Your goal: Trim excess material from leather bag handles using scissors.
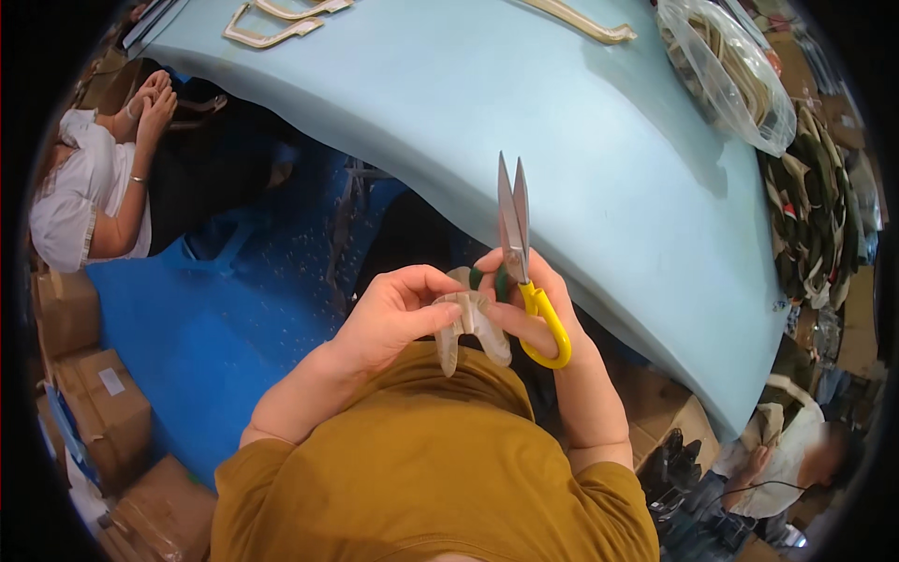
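Observation:
Low in front of my body, my left hand point(389, 314) pinches a small beige, curved piece point(489, 345) with two hanging lobes. My right hand point(524, 323) grips large scissors point(513, 229) with yellow and dark green handles, its thumb also touching the beige piece. The steel blades point up and stand slightly apart. Some of the fingers behind the piece and handles are hidden.
A pale blue worktable point(637, 159) spans ahead, bearing beige frame pieces point(613, 33) and a plastic bag point(726, 75). Seated co-workers are at left point(103, 187) and lower right point(777, 468). Cardboard boxes point(98, 412) line the left; dark fabric point(805, 206) is piled right.

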A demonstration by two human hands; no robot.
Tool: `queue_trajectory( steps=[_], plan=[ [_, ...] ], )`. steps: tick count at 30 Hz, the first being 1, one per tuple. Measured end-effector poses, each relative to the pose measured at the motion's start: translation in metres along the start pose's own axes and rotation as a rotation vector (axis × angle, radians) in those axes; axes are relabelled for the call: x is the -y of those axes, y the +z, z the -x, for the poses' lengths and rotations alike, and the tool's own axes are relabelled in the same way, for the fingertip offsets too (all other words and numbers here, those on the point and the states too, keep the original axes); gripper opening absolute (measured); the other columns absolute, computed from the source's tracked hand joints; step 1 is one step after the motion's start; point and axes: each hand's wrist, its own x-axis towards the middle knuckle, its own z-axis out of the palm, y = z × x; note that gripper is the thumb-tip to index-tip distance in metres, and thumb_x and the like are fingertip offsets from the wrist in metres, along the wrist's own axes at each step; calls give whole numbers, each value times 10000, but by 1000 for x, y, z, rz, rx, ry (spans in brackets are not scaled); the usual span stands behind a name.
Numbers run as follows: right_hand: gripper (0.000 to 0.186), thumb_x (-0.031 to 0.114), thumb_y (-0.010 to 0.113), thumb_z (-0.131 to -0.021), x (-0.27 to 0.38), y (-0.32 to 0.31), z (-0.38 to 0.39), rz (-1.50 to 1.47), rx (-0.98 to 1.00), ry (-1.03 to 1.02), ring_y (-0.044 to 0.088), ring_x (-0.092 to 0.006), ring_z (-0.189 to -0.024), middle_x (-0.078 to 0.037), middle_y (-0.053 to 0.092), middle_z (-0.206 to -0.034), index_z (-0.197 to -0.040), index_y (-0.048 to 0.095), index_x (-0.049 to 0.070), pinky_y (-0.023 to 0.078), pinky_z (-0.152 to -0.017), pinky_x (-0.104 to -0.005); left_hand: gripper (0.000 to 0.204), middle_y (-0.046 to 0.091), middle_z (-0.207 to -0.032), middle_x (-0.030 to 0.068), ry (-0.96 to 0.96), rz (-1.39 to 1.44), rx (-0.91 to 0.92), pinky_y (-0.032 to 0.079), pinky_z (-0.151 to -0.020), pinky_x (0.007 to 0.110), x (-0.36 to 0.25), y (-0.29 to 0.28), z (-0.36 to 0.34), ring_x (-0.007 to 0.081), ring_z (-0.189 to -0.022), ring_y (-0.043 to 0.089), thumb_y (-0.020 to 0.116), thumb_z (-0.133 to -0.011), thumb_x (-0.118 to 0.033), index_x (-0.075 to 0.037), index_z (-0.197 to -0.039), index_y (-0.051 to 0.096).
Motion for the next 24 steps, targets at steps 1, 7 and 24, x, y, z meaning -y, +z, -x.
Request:
queue_trajectory(
  steps=[1, 7, 24],
  plan=[
    [379, -31, 594, -757, -2, -1, -1, 31, -13, -23, 496, -87, -792, 1, 502, -819, -1109, 506, 79, 427, -743, -237, 128, 611, -923, 54, 31, 16, -29, 475, -778, 236, 1, 1, 0, 99, -863, 583, 604, -839, -22, 9, -961, 580],
    [456, 59, 715, -690, 0, -4, 7, 653, -285, -391, 566, -191, -743, -79, 537, -818, -1096, 506, 46, 479, -695, -292, 118, 612, -901, 53, 139, 81, -177, 477, -743, 227, 4, -1, -4, 91, -818, 580, 595, -839, -1, 9, -955, 574],
    [333, 170, 764, -619, 1, -12, 32, 1403, -371, -474, 534, -199, -566, -27, 482, -660, -890, 586, 100, 419, -481, -300, 119, 601, -820, 38, 381, -207, -246, 456, -608, 186, -8, 13, -8, 44, -693, 535, 582, -836, 28, 27, -955, 568]
  ],
)
